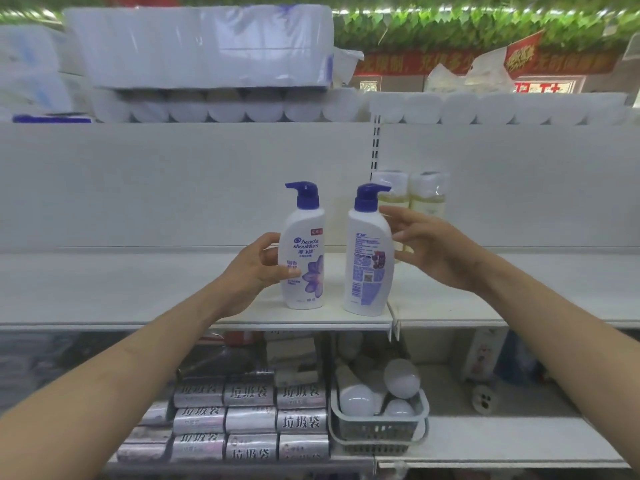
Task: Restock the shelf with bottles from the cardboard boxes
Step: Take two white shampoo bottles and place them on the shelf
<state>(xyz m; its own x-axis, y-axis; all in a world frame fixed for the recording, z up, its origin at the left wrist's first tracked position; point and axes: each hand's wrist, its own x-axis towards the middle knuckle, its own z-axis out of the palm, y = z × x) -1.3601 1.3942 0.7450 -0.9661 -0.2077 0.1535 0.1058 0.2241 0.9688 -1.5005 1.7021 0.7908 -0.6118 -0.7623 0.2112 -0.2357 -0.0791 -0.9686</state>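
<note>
Two white shampoo bottles with blue pump tops stand upright near the front edge of the white middle shelf (138, 289). The left bottle (306, 251) faces me with its label and purple flower. My left hand (254, 271) curls around its left side, fingers touching it. The right bottle (369, 258) shows its back label. My right hand (433, 247) is beside its right side with fingers spread, fingertips at or just off the bottle. No cardboard box is in view.
Two pale yellow bottles (410, 195) stand at the back of the shelf behind the right bottle. Toilet paper packs (201, 46) fill the top shelf. Below are stacked silver trash-bag rolls (249, 420) and a grey basket (377, 434) of light bulbs.
</note>
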